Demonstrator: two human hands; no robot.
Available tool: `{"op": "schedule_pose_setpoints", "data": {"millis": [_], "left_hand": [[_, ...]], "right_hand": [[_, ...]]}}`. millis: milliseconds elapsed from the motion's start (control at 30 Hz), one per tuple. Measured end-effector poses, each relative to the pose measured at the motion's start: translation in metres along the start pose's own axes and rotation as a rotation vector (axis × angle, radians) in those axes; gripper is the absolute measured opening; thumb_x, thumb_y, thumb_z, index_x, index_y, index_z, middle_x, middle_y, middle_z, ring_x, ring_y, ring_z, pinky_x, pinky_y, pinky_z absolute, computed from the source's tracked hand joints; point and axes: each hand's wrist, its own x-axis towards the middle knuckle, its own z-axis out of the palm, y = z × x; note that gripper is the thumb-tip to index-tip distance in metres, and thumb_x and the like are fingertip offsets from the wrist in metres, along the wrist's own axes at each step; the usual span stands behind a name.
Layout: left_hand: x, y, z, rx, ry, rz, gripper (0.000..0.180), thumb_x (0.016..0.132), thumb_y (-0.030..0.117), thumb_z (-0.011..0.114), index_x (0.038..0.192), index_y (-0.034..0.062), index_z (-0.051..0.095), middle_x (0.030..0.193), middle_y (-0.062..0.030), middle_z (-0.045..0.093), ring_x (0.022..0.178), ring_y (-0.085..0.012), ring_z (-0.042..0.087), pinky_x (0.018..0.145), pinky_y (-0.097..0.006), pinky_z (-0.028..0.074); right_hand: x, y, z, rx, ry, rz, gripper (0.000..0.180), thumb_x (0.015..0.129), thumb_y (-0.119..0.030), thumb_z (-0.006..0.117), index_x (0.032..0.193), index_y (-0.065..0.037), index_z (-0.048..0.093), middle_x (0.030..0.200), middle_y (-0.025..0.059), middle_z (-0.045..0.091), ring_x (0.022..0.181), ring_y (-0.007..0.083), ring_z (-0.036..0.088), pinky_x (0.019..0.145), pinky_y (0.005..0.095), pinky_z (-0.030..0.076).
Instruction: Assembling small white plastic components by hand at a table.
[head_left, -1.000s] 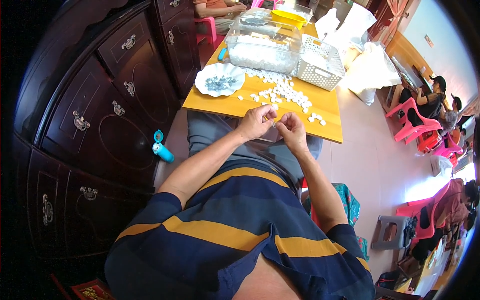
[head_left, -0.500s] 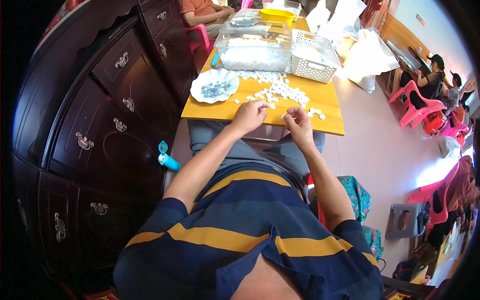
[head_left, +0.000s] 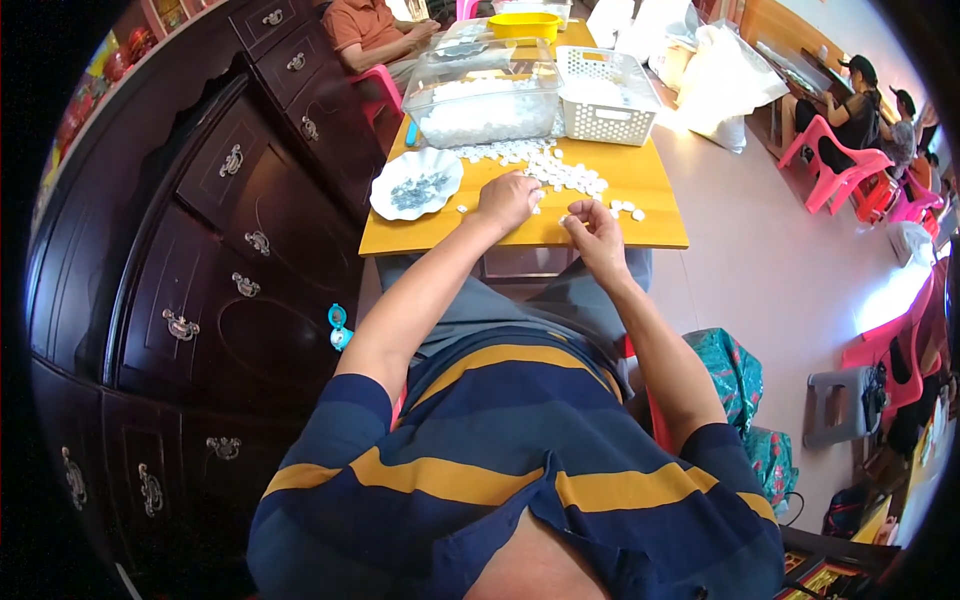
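Observation:
Small white plastic-looking pieces (head_left: 568,177) lie loose on the yellow wooden table (head_left: 645,180). My left hand (head_left: 507,204) is closed at the near left edge of this pile, its fingertips among the pieces; what they grip is hidden. To its right, just above the table's front edge, my right hand (head_left: 597,242) pinches one small white piece (head_left: 564,220) between thumb and fingers. Left of my left hand stands a white scalloped plate (head_left: 447,168) holding many small grey, glassy-looking bits.
Behind the pile stand a clear plastic bin (head_left: 487,112) of white pieces and a white perforated basket (head_left: 612,122). A yellow tub (head_left: 524,26) is farther back. Dark wooden drawers (head_left: 255,240) close off the left. A person (head_left: 375,35) sits at the far left.
My left hand has moved away from my right hand, forward to the pile, and its fingers have curled in. My right hand keeps its pinch. The view has shifted slightly.

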Motion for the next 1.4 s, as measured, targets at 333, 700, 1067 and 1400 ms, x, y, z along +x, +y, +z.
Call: {"op": "schedule_pose_setpoints", "data": {"millis": [333, 700, 1067, 1400], "left_hand": [[0.008, -0.002, 0.005, -0.002, -0.066, -0.055, 0.016, 0.085, 0.026, 0.069, 0.091, 0.0122, 0.074, 0.095, -0.012, 0.07, 0.09, -0.0316, 0.068, 0.08, -0.044, 0.054], [0.032, -0.011, -0.001, -0.099, -0.304, -0.252, 0.014, 0.077, 0.026, 0.069, 0.084, 0.0158, 0.074, 0.082, -0.0086, 0.074, 0.081, -0.0258, 0.071, 0.076, -0.04, 0.056], [0.035, -0.008, -0.007, -0.009, -0.375, -0.194, 0.013, 0.073, 0.025, 0.069, 0.079, 0.0158, 0.075, 0.08, -0.0102, 0.073, 0.08, -0.0262, 0.071, 0.075, -0.041, 0.056], [-0.004, -0.001, -0.034, -0.426, 0.151, -0.072, 0.014, 0.077, 0.019, 0.071, 0.078, 0.0057, 0.067, 0.072, -0.01, 0.069, 0.066, -0.0233, 0.068, 0.064, -0.035, 0.054]], "right_hand": [[0.003, 0.011, -0.002, -0.021, 0.003, 0.003, 0.02, 0.088, -0.012, 0.068, 0.105, -0.003, 0.063, 0.084, 0.0022, 0.065, 0.067, 0.0078, 0.058, 0.063, 0.0236, 0.049], [0.001, 0.006, -0.001, -0.088, 0.018, 0.017, 0.02, 0.088, -0.013, 0.068, 0.105, -0.004, 0.063, 0.083, 0.0018, 0.065, 0.068, 0.008, 0.057, 0.064, 0.0241, 0.049], [-0.001, -0.002, 0.0, -0.127, 0.02, 0.019, 0.02, 0.088, -0.013, 0.068, 0.104, -0.003, 0.063, 0.084, 0.0022, 0.065, 0.069, 0.0084, 0.058, 0.065, 0.0241, 0.049], [-0.002, -0.002, 0.001, -0.014, 0.004, 0.018, 0.019, 0.09, -0.013, 0.067, 0.106, -0.003, 0.062, 0.084, 0.0011, 0.063, 0.068, 0.0078, 0.056, 0.062, 0.0232, 0.048]]}}
